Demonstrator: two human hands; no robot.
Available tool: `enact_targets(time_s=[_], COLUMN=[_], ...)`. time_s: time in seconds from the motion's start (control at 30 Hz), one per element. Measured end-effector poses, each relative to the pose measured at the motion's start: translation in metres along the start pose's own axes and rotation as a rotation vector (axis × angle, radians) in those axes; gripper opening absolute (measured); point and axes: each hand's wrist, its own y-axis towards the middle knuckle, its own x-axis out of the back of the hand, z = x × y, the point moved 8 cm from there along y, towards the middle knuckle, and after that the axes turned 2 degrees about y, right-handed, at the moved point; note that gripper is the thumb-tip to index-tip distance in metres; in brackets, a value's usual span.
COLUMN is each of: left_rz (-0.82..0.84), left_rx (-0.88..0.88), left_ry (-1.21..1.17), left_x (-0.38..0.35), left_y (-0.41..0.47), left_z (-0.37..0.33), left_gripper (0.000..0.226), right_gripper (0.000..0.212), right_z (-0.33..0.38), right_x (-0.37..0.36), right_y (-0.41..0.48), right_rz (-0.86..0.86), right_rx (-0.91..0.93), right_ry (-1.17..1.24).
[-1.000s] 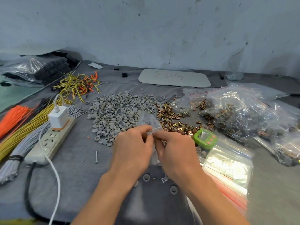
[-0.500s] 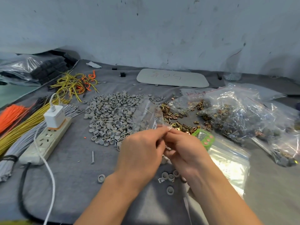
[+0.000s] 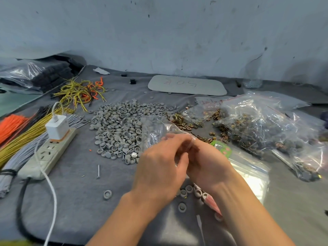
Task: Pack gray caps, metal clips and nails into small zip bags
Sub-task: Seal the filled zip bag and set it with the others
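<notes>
Gripping small zip bag (image 3: 158, 128) between left hand (image 3: 159, 167) and right hand (image 3: 207, 167), fingers of both curled onto its lower edge; fingertips motion-blurred, exact pinch hard to tell. Held up off the bench (image 3: 71, 192), standing above the knuckles; clear plastic, contents not discernible.

Behind the bag, loose on the gray cloth: big pile of gray caps (image 3: 120, 125) at center, metal clips (image 3: 184, 119) just right of it, touching the pile's edge. Mixed into the near edge of the caps: a few nails (image 3: 130, 151). Alone, left of the left hand: single nail (image 3: 98, 172). Scattered by the wrists: several loose caps (image 3: 189, 189), plus a lone cap (image 3: 107, 194) apart to the left.

Far right: large clear bags (image 3: 262, 125) stuffed with mixed parts. Beside the right forearm: flat stack of zip bags (image 3: 252, 174). Just beyond the right knuckles: green timer (image 3: 221, 148).

Left side: power strip (image 3: 48, 157) with white charger (image 3: 57, 127) plugged in, yellow wire coils (image 3: 78, 93), orange ties (image 3: 10, 125). Back near the wall: flat gray board (image 3: 186, 85) with handwriting.
</notes>
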Motion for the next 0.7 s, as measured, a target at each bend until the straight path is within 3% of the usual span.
enact_targets(time_s=[0.13,0.4,0.53,0.63,0.7], left_rz=[-0.014,0.035,0.167,0.28,0.268], left_rx=[0.006,0.084,-0.026,-0.168,-0.187], left_ry=[0.06,0.101,0.14,0.346,0.46], left_x=[0.01,0.014,0.002,-0.012,-0.014], left_y=[0.002,0.008,0.008,0.004,0.004], left_z=[0.008,0.032,0.023,0.013,0.011], left_gripper=[0.05,0.078,0.093,0.112,0.112], right_gripper=[0.048,0.039,0.032,0.043,0.044], right_z=[0.001,-0.001,-0.002,-0.002,-0.004], right_x=[-0.007,-0.007,-0.007,-0.017,-0.02], right_y=[-0.005,-0.003,0.0,-0.003,-0.004], right_rz=[0.096,0.141,0.137,0.219,0.242], right_rx=[-0.018,-0.042,-0.019,-0.031,-0.052], right_ry=[-0.058,-0.12,-0.078,-0.008,-0.003])
